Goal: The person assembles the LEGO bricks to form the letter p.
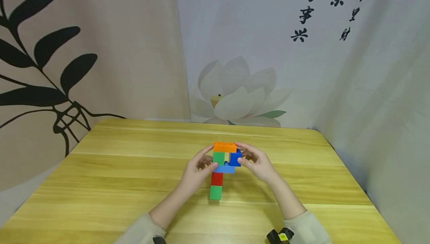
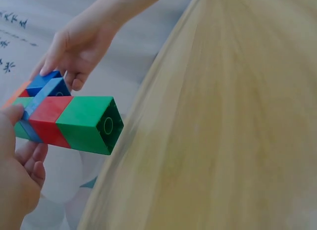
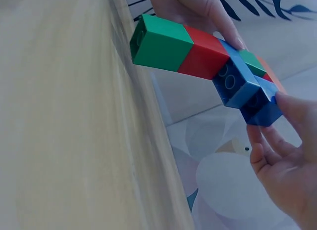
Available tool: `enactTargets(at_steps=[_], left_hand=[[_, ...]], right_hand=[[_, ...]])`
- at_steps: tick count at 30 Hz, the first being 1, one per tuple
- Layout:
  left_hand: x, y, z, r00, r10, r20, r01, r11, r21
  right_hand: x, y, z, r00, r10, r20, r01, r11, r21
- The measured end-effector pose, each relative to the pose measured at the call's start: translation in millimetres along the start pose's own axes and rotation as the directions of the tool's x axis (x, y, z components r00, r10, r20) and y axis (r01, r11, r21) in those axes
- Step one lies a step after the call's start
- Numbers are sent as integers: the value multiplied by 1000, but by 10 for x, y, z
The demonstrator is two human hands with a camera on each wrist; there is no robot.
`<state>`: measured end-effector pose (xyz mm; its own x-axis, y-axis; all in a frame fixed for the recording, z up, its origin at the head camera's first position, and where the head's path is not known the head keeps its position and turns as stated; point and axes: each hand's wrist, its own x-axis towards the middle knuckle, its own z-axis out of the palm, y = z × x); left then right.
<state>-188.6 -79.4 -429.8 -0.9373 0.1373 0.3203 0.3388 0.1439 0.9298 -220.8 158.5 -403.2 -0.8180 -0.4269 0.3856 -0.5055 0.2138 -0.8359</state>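
Observation:
Both hands hold a stack of toy building bricks up off the table. At its bottom is a green brick (image 1: pixel 215 193), its hollow underside showing in both wrist views. Above that come a red brick (image 1: pixel 217 179) and a longer light blue brick (image 1: pixel 224 169) jutting to the right. An upper green brick (image 1: pixel 218 158) stands on the light blue one, and an orange brick (image 1: pixel 225 147) spans the top. My left hand (image 1: pixel 198 166) grips the stack's left side, thumb near the light blue brick. On the right, my right hand (image 1: pixel 258 162) pinches a dark blue brick (image 1: pixel 235 159) under the orange one.
A wooden table (image 1: pixel 117 184) lies below the hands. Behind it hangs a pale curtain (image 1: pixel 141 50) printed with leaves, a lotus and characters. Black devices are on the wrists, the right one (image 1: pixel 281 235) with a yellow label.

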Motion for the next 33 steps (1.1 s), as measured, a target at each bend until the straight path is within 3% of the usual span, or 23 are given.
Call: enactTargets(at_steps=[5,8,14,19,22,29,33], left_hand=[[65,-36,32,999,-44,-9,44,999,-30],[81,20,43,998,-54,-18,53,998,-37],[66,207,55,996,-75,-37,73,996,-53],[100,173,82,994,-97,-56,93,994,-60],[135,122,90,991,-120,-58,117,991,-62],[248,-256,145,984,-169,-50,166,984,-58],[265,-346,167,981,-186,-46,185,982,-31]], right_hand=[[56,73,-15,992,125,12,-126,991,37],[81,93,-13,984,177,22,-178,982,60],[110,-40,8,974,225,37,-228,969,99],[140,-40,36,962,270,33,-272,956,106],[154,11,49,958,287,31,-288,950,118],[162,121,69,938,344,38,-346,930,127],[157,160,79,934,356,43,-358,925,123]])
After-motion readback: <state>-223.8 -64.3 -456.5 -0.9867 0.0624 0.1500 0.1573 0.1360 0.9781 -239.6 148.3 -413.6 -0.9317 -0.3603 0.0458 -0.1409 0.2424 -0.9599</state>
